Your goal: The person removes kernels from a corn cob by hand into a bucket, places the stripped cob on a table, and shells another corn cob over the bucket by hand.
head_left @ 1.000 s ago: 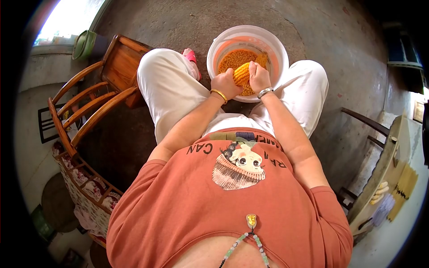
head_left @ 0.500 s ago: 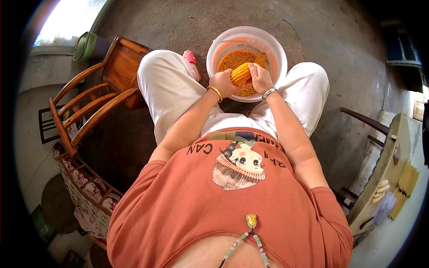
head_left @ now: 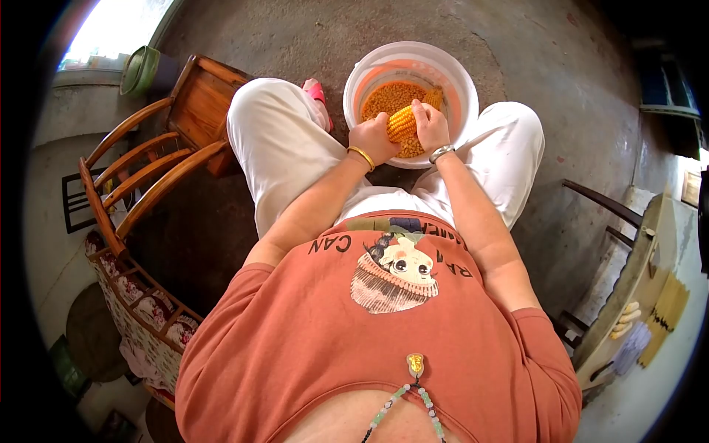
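Between my hands is a yellow corn cob [head_left: 401, 124], covered in kernels on the side I see, held over a white bucket [head_left: 465, 81]. My left hand [head_left: 372, 140], with a gold bracelet at the wrist, closes around the cob's left end. The fingers of my right hand [head_left: 431, 128] press on its other side, and a silver bracelet circles that wrist. Below, loose corn kernels [head_left: 388, 97] cover the bottom of the bucket. Just beyond my right fingers shows more corn [head_left: 434, 97]; whether it is a separate cob I cannot tell.
My white-trousered knees flank the bucket. On the left stands a wooden chair [head_left: 192, 100], with a floral-covered seat [head_left: 140, 317] nearer me. To the right is a table [head_left: 620, 273] bearing pale cobs [head_left: 626, 320] and a purplish cloth [head_left: 633, 345]. The floor [head_left: 295, 44] is concrete.
My left hand and the corn cob have shifted slightly to the right. My right hand has moved up a little on the cob. Both hands keep their hold.
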A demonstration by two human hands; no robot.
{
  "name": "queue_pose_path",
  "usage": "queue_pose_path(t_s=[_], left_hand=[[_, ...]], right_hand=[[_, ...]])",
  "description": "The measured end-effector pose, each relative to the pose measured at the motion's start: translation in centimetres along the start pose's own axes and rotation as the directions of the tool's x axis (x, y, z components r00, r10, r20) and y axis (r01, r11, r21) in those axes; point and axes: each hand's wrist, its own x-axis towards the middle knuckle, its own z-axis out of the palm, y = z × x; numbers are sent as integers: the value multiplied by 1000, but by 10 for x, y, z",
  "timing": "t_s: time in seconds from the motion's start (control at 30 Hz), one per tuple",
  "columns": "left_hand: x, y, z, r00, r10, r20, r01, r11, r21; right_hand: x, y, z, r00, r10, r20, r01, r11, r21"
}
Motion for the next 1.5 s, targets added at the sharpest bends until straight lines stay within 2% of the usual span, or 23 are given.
queue_pose_path(t_s=[0.1, 0.2, 0.3, 0.4, 0.5, 0.6, 0.7, 0.8, 0.9, 1.0, 1.1, 1.2, 1.3, 1.4, 1.5], left_hand=[[1, 0, -1, 1000, -18, 5, 18, 1000, -2], [4, -1, -3, 997, -73, 28, 74, 997, -30], [4, -2, -4, 998, -63, 26, 64, 997, -34], [3, 0, -4, 993, -114, 16, 115, 990, -82], [2, -4, 0, 997, -74, -20, 72, 995, -72], [2, -9, 6, 992, 43, -119, -48, 998, -36], [1, -11, 11, 977, 94, -190, -103, 994, -36], [0, -9, 10, 971, 123, -204, -129, 992, -17], [1, -10, 8, 971, 142, -194, -146, 989, -7], [5, -11, 2, 971, 147, -189, -152, 988, -12], [7, -12, 4, 982, 107, -156, -120, 989, -80], [7, -14, 7, 992, 67, -108, -81, 988, -128], [7, -16, 12, 984, 106, -145, -123, 986, -112], [6, -14, 13, 981, 101, -169, -125, 982, -138], [5, -13, 9, 965, 130, -227, -149, 986, -70]], right_hand=[[5, 11, 6, 1000, -19, 2, 19, 1000, 16], [2, 14, 9, 992, -99, -82, 101, 995, 22], [2, 17, 7, 995, -91, -28, 94, 989, 118], [2, 17, 9, 1000, -10, -24, 16, 965, 262], [-1, 3, 6, 999, 38, -25, -24, 906, 422], [-1, -2, 4, 994, 96, -42, -68, 895, 440], [8, 13, 4, 991, 106, 77, -126, 935, 330], [3, 5, 2, 983, 141, 119, -175, 918, 355], [5, 13, 9, 997, 47, 65, -70, 905, 419], [3, 8, 3, 995, 35, 97, -68, 931, 359], [0, 1, -1, 995, -52, 84, 17, 929, 370], [0, 3, -1, 993, -115, 39, 98, 947, 305], [-1, 7, 2, 980, -181, -81, 194, 961, 197], [1, 15, 7, 996, 53, -68, -32, 957, 287], [-1, 3, 4, 998, 38, -54, -16, 932, 362]])
